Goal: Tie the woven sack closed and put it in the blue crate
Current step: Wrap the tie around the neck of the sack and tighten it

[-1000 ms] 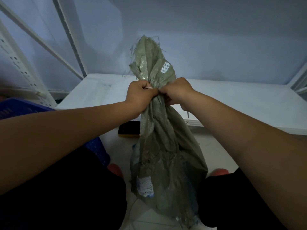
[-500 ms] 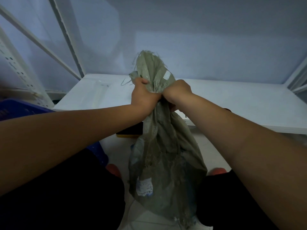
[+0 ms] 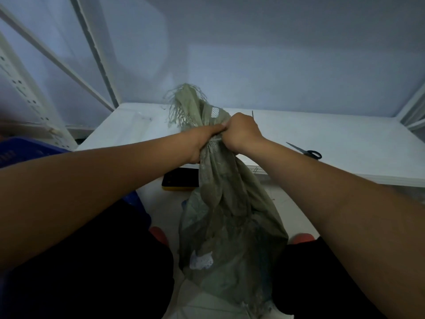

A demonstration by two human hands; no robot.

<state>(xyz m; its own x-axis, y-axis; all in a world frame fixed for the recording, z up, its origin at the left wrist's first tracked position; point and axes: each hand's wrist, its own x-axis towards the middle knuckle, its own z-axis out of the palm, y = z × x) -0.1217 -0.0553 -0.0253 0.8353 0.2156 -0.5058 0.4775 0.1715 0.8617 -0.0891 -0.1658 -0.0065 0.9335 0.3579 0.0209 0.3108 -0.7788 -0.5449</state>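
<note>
A grey-green woven sack (image 3: 226, 217) hangs between my knees, its frayed mouth bunched into a neck that leans up and to the left. My left hand (image 3: 203, 140) grips the neck from the left. My right hand (image 3: 241, 132) is curled round the neck from the right, touching the left hand. A thin pale tie shows at the neck between the two hands, and a thin end sticks up behind the right hand. Only a corner of the blue crate (image 3: 27, 151) shows at the left edge, behind my left forearm.
A low white shelf board (image 3: 322, 143) runs across in front, with black-handled scissors (image 3: 305, 151) lying on it at the right. A black and yellow phone-like object (image 3: 179, 180) lies on the floor under the sack's neck. White rack posts (image 3: 30, 97) stand at left.
The sack's top has dropped lower and now leans left. My left hand has turned flatter against the neck. The view has shifted, bringing the scissors into sight.
</note>
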